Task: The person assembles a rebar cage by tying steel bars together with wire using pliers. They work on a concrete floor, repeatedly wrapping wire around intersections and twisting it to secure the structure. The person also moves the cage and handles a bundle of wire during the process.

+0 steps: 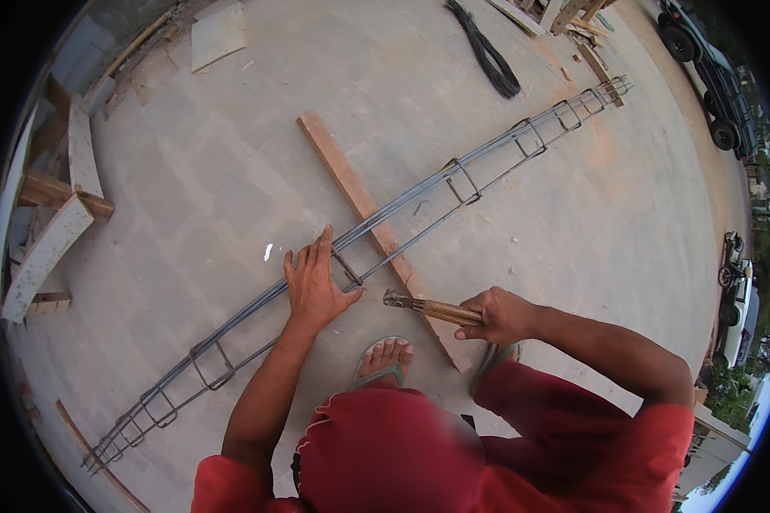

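Observation:
A long, narrow rebar cage [419, 203] of thin steel bars and square stirrups runs diagonally from lower left to upper right. My left hand [313, 286] is over its middle, fingers spread, beside a square stirrup [347, 268]; whether the palm presses on the bars is hidden. In my right hand [498, 315] is a pair of pincers [449, 312], gripped by its brownish handles. The jaws point left towards that stirrup and stay a little apart from it. Beneath the cage lies a wooden beam [338, 167], crossing it near my hands.
My sandalled foot [385, 357] stands close to the beam's near end. A bundle of dark wire [488, 53] lies at the top. Timber pieces [81, 201] stand at the left, and a flat board [218, 36] lies top left. Vehicles [712, 81] are parked at the far right.

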Action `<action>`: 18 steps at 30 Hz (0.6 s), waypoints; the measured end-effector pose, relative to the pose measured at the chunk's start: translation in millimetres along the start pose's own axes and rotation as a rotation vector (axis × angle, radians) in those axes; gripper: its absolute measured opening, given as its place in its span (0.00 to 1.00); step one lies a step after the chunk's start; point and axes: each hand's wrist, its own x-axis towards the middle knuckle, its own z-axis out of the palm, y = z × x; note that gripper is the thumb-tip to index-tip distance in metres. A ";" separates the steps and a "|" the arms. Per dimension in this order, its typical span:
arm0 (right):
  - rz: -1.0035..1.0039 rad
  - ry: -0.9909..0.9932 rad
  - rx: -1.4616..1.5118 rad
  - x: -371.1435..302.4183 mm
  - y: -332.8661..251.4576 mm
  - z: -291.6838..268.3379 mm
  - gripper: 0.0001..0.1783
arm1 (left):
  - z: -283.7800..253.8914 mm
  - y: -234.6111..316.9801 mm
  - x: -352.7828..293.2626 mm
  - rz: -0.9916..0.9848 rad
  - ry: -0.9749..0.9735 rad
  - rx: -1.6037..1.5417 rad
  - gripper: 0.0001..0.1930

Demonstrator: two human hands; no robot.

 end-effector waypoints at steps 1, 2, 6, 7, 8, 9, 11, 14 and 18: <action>-0.018 0.012 -0.112 -10.0 -1.4 -11.4 0.26 | -3.6 0.3 -1.4 0.000 0.003 0.002 0.67; 0.003 0.011 -0.174 -17.4 -3.6 -20.7 0.26 | -7.1 0.7 -4.0 0.000 0.005 0.005 0.68; 0.010 0.020 -0.406 -39.3 -17.5 -50.9 0.22 | -18.9 13.1 -10.3 0.187 0.270 -0.136 0.59; -0.036 0.053 -0.459 -39.4 -16.6 -54.3 0.21 | -26.2 22.1 -8.3 0.160 0.147 -0.348 0.53; -0.084 0.085 -0.513 -39.1 -16.1 -56.4 0.21 | -31.1 37.5 -8.2 0.133 0.021 -0.559 0.48; -0.179 0.139 -0.557 -35.7 -16.4 -55.9 0.20 | -35.6 50.4 -6.5 0.106 -0.093 -0.755 0.44; -0.301 0.215 -0.595 -29.8 -20.3 -56.2 0.21 | -30.5 69.1 -10.1 0.192 -0.178 -0.911 0.28; -0.257 0.143 -0.607 -23.5 -21.3 -56.5 0.22 | -40.5 73.8 -4.8 0.117 -0.403 -0.709 0.15; -0.215 -0.057 -0.470 -21.9 -8.1 -64.9 0.31 | -30.0 69.0 -11.5 0.042 -0.347 -0.800 0.15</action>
